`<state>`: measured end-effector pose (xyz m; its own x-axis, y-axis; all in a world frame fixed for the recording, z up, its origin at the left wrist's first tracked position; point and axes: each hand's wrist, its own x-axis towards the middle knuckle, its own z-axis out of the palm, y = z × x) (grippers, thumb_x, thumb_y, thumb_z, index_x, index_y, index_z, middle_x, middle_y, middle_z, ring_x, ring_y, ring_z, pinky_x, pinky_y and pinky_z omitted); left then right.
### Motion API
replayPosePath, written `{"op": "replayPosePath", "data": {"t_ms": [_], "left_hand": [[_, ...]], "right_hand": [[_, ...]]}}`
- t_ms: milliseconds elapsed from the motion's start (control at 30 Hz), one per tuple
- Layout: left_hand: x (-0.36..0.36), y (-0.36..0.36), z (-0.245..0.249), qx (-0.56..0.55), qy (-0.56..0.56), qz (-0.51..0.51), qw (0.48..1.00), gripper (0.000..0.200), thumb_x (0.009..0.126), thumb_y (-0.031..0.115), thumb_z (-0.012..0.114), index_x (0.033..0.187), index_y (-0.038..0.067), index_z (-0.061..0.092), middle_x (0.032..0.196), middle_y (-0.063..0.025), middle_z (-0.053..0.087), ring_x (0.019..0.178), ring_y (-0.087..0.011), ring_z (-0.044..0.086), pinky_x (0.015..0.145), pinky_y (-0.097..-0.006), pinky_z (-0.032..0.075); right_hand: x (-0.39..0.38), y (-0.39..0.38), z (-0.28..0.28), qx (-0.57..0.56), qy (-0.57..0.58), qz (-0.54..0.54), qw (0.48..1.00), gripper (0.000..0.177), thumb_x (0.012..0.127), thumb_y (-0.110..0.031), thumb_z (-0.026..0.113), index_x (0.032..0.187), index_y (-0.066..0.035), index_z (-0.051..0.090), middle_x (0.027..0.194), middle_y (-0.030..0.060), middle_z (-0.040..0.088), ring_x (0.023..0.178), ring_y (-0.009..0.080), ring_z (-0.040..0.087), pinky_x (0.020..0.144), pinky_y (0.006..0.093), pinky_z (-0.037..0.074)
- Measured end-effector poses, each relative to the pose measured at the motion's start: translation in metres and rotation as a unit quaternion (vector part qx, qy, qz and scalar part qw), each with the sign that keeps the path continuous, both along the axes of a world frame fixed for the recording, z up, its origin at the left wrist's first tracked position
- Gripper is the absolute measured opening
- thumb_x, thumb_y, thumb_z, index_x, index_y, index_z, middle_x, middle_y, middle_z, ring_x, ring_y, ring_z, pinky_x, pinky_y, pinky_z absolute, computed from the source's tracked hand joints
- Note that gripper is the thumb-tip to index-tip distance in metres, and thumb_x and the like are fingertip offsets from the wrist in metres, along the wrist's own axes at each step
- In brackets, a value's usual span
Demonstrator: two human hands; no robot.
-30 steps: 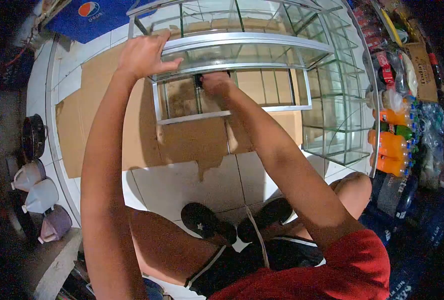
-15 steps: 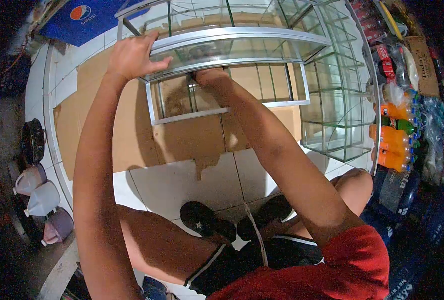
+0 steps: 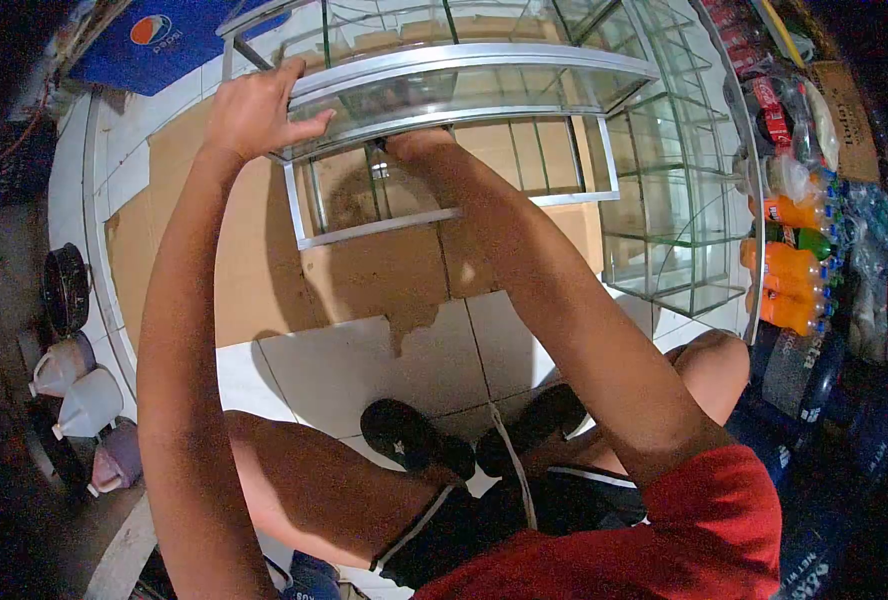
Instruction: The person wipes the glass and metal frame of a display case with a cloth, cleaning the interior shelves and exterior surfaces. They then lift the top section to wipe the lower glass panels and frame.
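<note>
A glass display case with a silver metal frame [image 3: 464,68] stands in front of me on cardboard. My left hand [image 3: 249,112] grips its upper left corner, thumb along the near side and fingers over the top rail. Through the open side below that rail, my right hand [image 3: 419,142] reaches into the case. Its fingers are mostly hidden behind the rail and the reflecting glass, so I cannot tell what they hold. Something small and dark [image 3: 379,150] shows beside that hand. A lower metal rail [image 3: 379,228] runs beneath my right forearm.
Flattened cardboard [image 3: 204,290] covers part of the white tiled floor [image 3: 364,365]. Glass shelving [image 3: 664,215] stands close on the right, with orange soda bottles [image 3: 789,270] beyond it. Plastic jugs [image 3: 92,402] sit at left; a blue Pepsi panel [image 3: 124,50] is at upper left.
The view has shifted slightly, and the case sits a little higher and further left in it. My left hand keeps its hold on the corner; my right hand stays inside the case.
</note>
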<state>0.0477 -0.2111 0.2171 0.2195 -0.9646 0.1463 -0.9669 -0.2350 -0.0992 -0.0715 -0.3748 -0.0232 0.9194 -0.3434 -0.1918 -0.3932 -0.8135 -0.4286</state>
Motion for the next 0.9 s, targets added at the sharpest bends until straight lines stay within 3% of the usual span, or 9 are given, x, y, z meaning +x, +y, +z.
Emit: {"op": "replayPosePath", "data": {"t_ms": [700,767,900], "left_hand": [[-0.004,0.001,0.003,0.006,-0.008,0.004,1.000,0.067,0.069,0.068,0.056,0.102,0.009,0.056,0.071,-0.0171,0.064,0.067,-0.0335,0.064,0.057,-0.0432,0.052],[-0.005,0.001,0.004,-0.008,0.000,0.009,1.000,0.062,0.067,0.058,0.065,0.100,0.006,0.058,0.069,-0.0160,0.064,0.064,-0.0338,0.064,0.059,-0.0427,0.050],[-0.007,0.001,0.006,0.005,0.001,0.019,1.000,0.062,0.067,0.058,0.065,0.100,0.006,0.058,0.071,-0.0163,0.064,0.065,-0.0336,0.064,0.059,-0.0424,0.051]], "right_hand": [[0.000,-0.007,-0.019,0.003,-0.105,-0.036,0.994,0.035,0.088,-0.028,0.045,0.114,-0.009,0.057,0.117,0.0175,0.056,0.111,0.0362,0.050,0.097,0.0480,0.035],[0.009,-0.007,-0.017,0.003,-0.115,-0.039,0.993,0.035,0.088,-0.029,0.044,0.114,-0.009,0.057,0.117,0.0176,0.056,0.112,0.0364,0.050,0.097,0.0482,0.035],[0.004,-0.007,-0.021,0.003,-0.136,-0.047,0.990,0.035,0.088,-0.029,0.044,0.115,-0.010,0.057,0.118,0.0178,0.056,0.113,0.0366,0.049,0.098,0.0486,0.034]]}}
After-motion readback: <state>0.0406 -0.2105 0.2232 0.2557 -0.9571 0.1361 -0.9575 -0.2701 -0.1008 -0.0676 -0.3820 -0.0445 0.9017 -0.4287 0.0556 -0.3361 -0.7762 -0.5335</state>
